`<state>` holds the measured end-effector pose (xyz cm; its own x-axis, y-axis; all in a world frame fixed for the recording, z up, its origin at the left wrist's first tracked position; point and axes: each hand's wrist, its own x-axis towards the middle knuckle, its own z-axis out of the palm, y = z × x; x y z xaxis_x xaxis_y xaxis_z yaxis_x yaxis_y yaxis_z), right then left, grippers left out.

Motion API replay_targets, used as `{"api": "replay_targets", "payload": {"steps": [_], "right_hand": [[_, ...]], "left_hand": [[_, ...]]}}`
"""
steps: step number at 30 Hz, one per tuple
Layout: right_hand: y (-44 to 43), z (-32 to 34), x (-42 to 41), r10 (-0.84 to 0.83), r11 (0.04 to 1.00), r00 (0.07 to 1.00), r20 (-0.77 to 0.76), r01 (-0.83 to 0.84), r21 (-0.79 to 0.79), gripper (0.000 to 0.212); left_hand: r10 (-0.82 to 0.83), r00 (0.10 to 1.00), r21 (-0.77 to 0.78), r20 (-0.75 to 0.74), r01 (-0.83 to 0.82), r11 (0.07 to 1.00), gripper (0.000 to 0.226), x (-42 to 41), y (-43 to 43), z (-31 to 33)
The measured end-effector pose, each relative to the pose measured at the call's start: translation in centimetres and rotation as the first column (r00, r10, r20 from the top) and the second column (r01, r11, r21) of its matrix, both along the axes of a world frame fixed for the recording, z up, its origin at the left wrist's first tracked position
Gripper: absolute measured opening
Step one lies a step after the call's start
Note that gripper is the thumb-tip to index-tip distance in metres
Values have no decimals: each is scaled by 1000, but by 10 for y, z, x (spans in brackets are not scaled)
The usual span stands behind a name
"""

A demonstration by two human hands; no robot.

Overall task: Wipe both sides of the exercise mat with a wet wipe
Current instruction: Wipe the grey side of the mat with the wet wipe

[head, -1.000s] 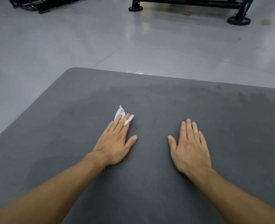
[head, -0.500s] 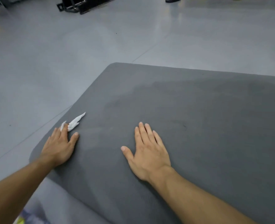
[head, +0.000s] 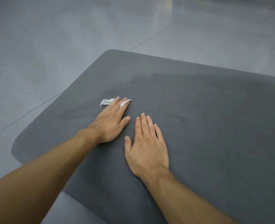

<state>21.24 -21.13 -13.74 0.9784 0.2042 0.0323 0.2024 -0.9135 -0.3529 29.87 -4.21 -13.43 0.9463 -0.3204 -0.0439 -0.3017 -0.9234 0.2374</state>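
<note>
The straight fingers (head: pixel 116 104) of the left hand (head: pixel 111 125) lie flat on a crumpled white wet wipe (head: pixel 105 102) and press it onto the exercise mat (head: pixel 214 126). Thin bits of the wipe poke out past them. The right hand (head: pixel 147 149) rests just beside it, flat on the mat, fingers straight, holding nothing. The mat is dark grey with fine ridges and round corners. A darker patch shows near the wipe. The mat lies on a smooth, shiny grey floor (head: pixel 52 46).
</note>
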Motion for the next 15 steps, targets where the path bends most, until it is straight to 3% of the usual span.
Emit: {"api": "replay_targets", "payload": {"steps": [3, 9, 15], "right_hand": [[0, 1, 1, -5, 1000, 1000, -14, 5, 0, 75], [-2, 3, 1, 11, 1000, 999, -35, -12, -26, 76], [0, 3, 1, 9, 998, 1000, -26, -10, -65, 76]], "left_hand": [[48, 999, 37, 25, -48, 998, 80, -32, 63, -2], [490, 872, 132, 4, -486, 864, 94, -96, 192, 3], [431, 899, 72, 72, -436, 897, 89, -77, 159, -14]]}}
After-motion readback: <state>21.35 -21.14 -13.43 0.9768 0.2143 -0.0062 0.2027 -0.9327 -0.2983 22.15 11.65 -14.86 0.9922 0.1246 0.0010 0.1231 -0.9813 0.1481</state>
